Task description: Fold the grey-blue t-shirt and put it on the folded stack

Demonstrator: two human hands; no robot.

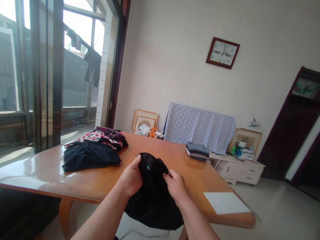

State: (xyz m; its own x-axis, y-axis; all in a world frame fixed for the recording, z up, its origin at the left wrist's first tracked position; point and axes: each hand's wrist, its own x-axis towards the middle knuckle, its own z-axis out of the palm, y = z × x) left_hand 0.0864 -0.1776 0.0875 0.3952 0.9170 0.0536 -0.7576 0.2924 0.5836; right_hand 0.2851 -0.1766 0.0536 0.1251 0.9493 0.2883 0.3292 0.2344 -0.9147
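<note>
A black garment (155,200) hangs between my two hands over the near edge of the wooden table (151,144). It looks like a top, with a small teal mark near its upper opening, but the exact kind is unclear. My left hand (132,176) grips its upper left edge, thumb on the outside and fingers hidden by cloth. On the other side, my right hand (176,184) pinches the upper right edge between thumb and fingers. The lower part of the garment droops below the tabletop.
Left on the table lies a loose heap of dark and patterned clothes (94,155). A neat folded stack (197,151) sits at the far right. Nearer, a white sheet (225,203) lies by the right corner. Behind stand a cloth-covered object (199,126) and a white cabinet (248,172).
</note>
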